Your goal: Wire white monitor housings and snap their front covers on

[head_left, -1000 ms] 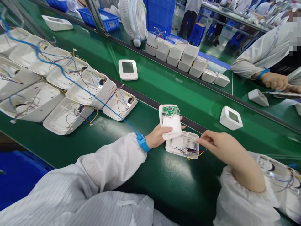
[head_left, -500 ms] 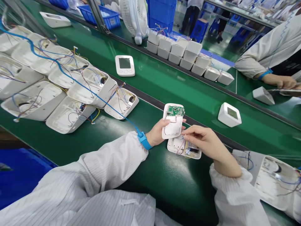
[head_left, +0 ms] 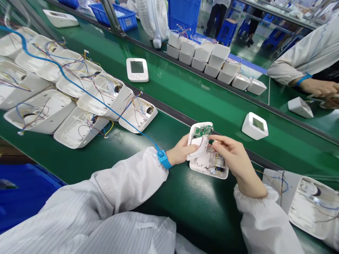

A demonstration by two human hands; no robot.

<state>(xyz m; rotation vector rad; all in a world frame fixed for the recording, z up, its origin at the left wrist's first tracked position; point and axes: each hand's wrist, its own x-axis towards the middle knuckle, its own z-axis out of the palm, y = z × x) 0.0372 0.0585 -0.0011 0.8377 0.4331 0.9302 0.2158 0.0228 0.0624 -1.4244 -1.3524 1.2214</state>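
My left hand (head_left: pixel 182 151) grips a white front cover (head_left: pixel 199 142), its inner side up and tilted, with a green circuit board (head_left: pixel 202 131) at its top end. Below and partly behind it, the matching white housing (head_left: pixel 200 164) lies open on the bench, with coloured wires and a dark round part inside. At the right edge of the board, thumb and forefinger of my right hand (head_left: pixel 234 157) are pinched together. Whatever sits between those fingertips is too small to make out. A blue band (head_left: pixel 164 159) with a cord circles my left wrist.
Several open white housings (head_left: pixel 62 109) with loose wires crowd the left, crossed by the blue cord (head_left: pixel 79 87). More housings (head_left: pixel 304 201) stand at right. The green belt (head_left: pixel 182 84) beyond carries devices with screens (head_left: pixel 137 70). Across it, another person's hands (head_left: pixel 321 87) work.
The cover in my left hand has turned and tilted more steeply. My right fingers have moved up to the board's edge. Devices on the belt have shifted slightly left.
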